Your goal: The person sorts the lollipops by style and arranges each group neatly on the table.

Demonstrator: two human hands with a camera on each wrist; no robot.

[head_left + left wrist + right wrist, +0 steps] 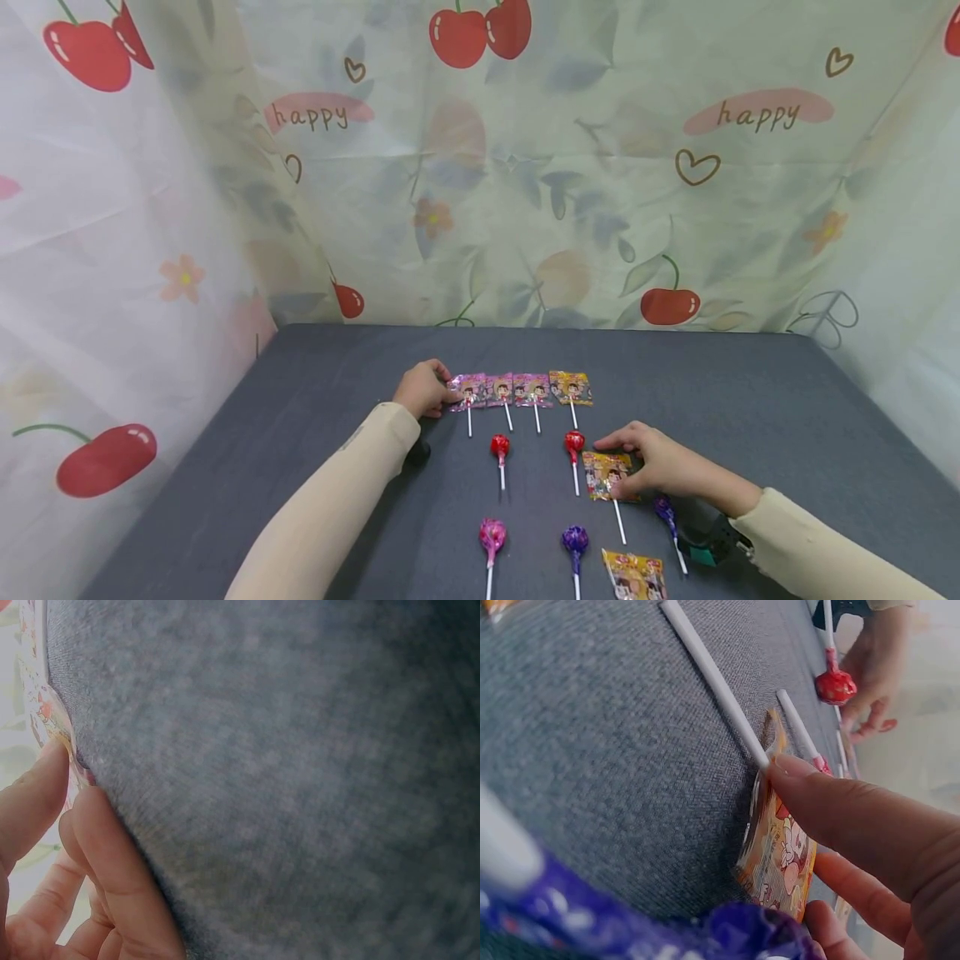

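My left hand pinches the edge of a pink-wrapped flat lollipop, the leftmost of a row along the back of the table. In the left wrist view its wrapper sits between thumb and fingertip. Two more pink-wrapped lollipops and an orange-wrapped lollipop continue that row, sticks toward me. My right hand holds another orange-wrapped lollipop by its wrapper, thumb near the stick. The right wrist view shows this wrapper tilted up from the cloth.
Two red round lollipops lie in the middle. Nearer are a pink one, a purple one and an orange packet. Another purple lollipop lies beside the right wrist. A patterned curtain hangs behind the grey table.
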